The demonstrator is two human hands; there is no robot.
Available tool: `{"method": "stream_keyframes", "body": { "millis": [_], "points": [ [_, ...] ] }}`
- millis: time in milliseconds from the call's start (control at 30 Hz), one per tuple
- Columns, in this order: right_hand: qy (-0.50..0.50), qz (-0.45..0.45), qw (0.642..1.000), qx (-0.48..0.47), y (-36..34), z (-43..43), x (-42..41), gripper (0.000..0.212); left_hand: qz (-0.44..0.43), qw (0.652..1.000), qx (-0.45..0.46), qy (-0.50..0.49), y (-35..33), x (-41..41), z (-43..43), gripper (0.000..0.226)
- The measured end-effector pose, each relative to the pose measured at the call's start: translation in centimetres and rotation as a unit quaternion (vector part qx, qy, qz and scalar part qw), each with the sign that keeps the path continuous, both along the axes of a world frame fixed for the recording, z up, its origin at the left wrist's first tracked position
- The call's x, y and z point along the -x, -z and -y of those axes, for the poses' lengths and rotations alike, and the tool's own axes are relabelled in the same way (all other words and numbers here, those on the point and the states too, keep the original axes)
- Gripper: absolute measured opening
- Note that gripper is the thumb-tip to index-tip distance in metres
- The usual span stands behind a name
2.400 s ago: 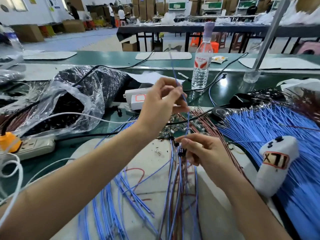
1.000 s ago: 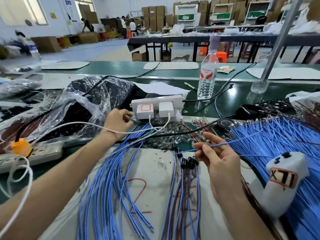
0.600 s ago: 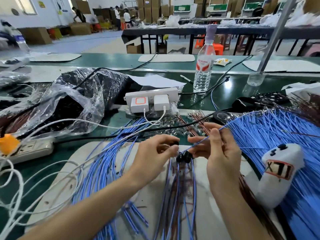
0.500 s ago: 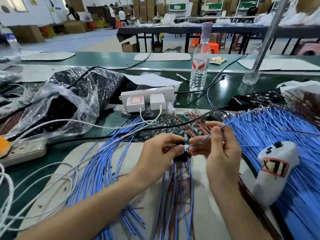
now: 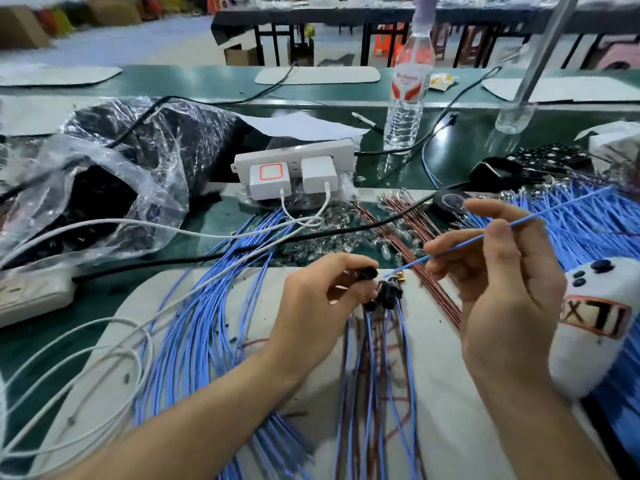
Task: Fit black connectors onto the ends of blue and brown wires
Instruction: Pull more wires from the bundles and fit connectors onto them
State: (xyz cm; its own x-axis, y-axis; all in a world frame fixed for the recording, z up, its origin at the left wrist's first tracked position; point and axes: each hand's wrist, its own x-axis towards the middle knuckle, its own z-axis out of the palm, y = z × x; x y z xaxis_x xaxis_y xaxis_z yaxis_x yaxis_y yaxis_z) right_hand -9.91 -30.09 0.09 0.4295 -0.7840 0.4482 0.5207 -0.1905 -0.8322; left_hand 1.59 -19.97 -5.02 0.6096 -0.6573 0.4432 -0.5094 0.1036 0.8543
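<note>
- A small black connector (image 5: 367, 273) is pinched between the thumb and fingertips of the left hand (image 5: 322, 306).
- A single blue wire (image 5: 412, 262) is pinched by the curled fingers of the right hand (image 5: 502, 282); its long end is stretched up and to the right.
- The near tip of that wire is held just beside the connector; whether the two touch cannot be told.
- The hands are held close together above a pale mat (image 5: 457, 410) on the green desk (image 5: 391, 168).
- A cluster of fitted connectors (image 5: 388, 295) is seen just under the fingers, with its blue and brown leads trailing toward the viewer.
- A heap of blue wires (image 5: 588, 220) is spread at the right, brown wires (image 5: 412, 233) beside it.
- A white power strip (image 5: 294, 155), a water bottle (image 5: 407, 98) and a clear plastic bag (image 5: 121, 174) are placed further back.
</note>
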Motion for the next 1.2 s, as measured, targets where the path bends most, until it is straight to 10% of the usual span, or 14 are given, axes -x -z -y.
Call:
{"method": "stream_keyframes", "body": {
  "millis": [867,1200],
  "points": [
    [-0.006,-0.191,0.965,0.18,2.0,-0.7,-1.2,0.02,0.058,0.998,0.038,0.0,-0.7,0.5,0.0,0.026],
    [-0.072,-0.16,0.984,-0.011,1.5,-0.2,-1.1,0.023,-0.012,0.998,0.058,0.033,-0.8,0.3,-0.1,0.025]
  ]
}}
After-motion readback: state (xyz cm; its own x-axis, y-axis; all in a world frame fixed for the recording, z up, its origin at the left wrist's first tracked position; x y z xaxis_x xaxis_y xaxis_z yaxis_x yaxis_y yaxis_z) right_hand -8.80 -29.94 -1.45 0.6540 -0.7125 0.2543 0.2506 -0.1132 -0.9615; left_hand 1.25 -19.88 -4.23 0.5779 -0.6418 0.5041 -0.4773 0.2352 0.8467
